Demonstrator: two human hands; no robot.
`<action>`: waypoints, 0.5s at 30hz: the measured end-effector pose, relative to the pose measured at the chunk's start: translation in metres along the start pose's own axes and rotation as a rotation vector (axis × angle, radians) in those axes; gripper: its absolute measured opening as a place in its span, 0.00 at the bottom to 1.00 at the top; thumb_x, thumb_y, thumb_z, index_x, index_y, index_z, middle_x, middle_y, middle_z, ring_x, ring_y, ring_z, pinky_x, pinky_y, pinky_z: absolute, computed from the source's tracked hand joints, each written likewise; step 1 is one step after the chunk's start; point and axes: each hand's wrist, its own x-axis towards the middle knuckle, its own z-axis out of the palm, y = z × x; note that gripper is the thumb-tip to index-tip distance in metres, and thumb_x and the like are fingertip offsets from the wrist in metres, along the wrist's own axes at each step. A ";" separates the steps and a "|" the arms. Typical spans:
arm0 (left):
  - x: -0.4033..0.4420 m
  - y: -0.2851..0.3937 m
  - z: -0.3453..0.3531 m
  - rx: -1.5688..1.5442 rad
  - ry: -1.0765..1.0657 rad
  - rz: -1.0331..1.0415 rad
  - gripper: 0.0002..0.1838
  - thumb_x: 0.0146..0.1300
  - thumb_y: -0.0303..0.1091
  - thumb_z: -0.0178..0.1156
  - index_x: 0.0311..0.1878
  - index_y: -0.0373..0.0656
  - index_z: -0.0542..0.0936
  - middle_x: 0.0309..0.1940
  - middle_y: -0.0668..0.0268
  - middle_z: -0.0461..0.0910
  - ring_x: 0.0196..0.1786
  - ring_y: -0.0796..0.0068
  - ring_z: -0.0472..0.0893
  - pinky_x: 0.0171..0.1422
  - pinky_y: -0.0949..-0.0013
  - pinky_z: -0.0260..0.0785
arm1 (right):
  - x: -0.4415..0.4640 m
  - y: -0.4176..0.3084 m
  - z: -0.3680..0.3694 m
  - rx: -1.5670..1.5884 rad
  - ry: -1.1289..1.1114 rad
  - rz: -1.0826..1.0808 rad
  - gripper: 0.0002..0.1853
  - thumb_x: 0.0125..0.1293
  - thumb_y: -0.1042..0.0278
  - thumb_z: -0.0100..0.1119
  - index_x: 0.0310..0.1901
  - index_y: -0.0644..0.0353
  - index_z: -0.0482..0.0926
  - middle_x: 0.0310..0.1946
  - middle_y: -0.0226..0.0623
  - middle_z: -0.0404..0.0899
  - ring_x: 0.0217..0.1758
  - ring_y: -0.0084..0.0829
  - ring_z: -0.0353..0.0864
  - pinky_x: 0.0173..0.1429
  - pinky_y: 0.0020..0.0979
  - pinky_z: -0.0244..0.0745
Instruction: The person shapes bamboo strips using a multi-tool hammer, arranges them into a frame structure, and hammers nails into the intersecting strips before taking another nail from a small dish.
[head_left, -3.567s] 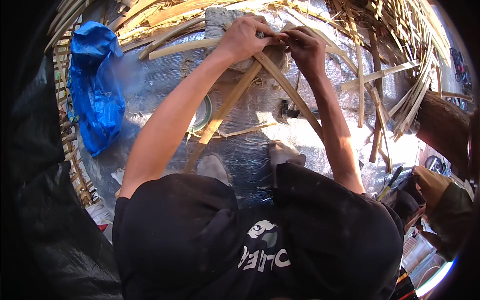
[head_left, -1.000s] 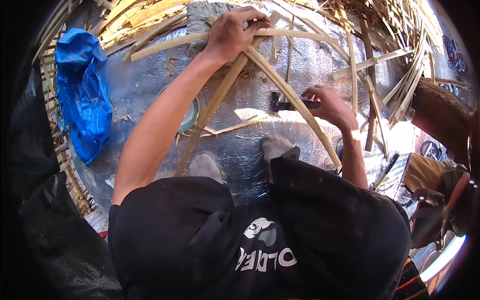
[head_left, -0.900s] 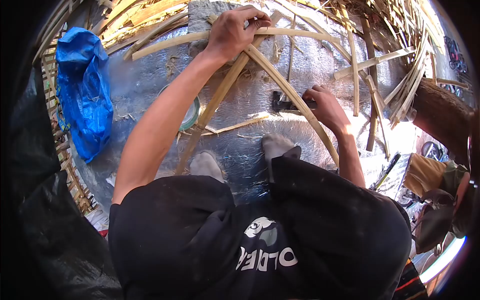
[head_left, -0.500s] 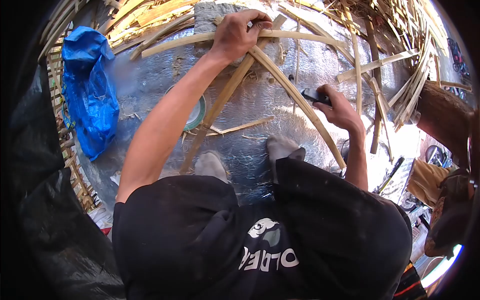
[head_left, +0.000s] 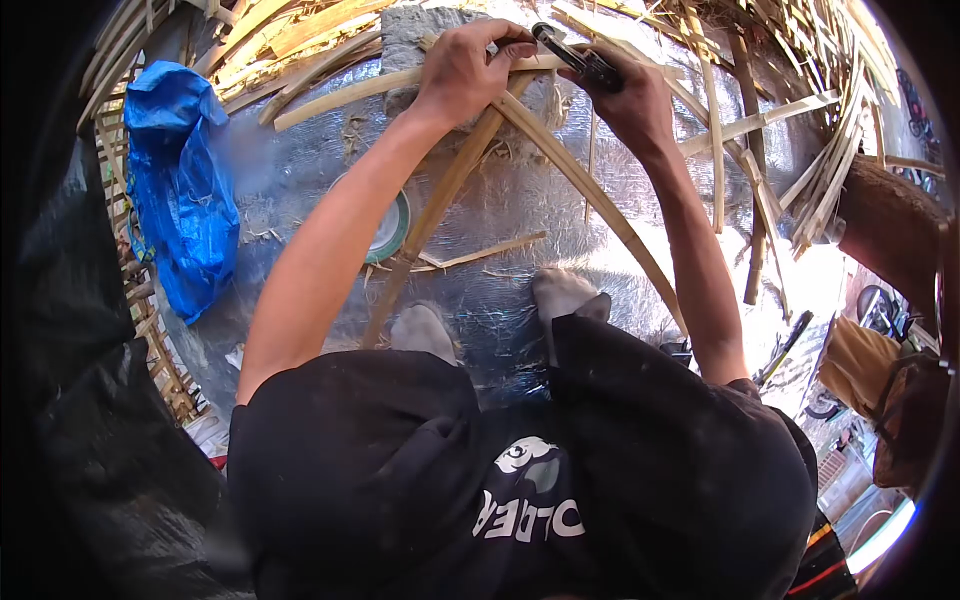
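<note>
Silvery floor sheet (head_left: 300,170) is spreading under everything; a blue bag (head_left: 185,200) is lying on it, well off to your left. Ahead of you a left slanting strip (head_left: 450,180) and a right slanting strip (head_left: 600,200) of bamboo are crossing, their long axes fanning back toward your feet like an upturned V. A cross strip (head_left: 345,97) is running left to right over their far ends, gently bowing. Grey block (head_left: 405,45) is sitting beneath the join, partly hidden by your hand

Key relation: the join is lying straight ahead, between both hands. Your left hand (head_left: 465,70) is nearer, resting right over it, thumb and forefinger bunching close; you are hiding whatever they may be gripping, so I cannot tell. Your right hand (head_left: 635,100) is grasping a dark tool (head_left: 590,67), its tip pointing at the left fingertips, just beside them, above the cross strip

Bamboo is looking tan, flat and narrow, faint joint marks showing on the right slanting strip
</note>
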 end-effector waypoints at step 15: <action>-0.002 -0.008 -0.008 -0.070 -0.055 -0.015 0.08 0.71 0.31 0.65 0.48 0.40 0.86 0.40 0.63 0.91 0.45 0.73 0.90 0.49 0.69 0.81 | -0.004 -0.001 0.003 -0.019 0.086 -0.010 0.20 0.65 0.46 0.74 0.46 0.55 0.89 0.19 0.32 0.78 0.21 0.24 0.72 0.28 0.33 0.67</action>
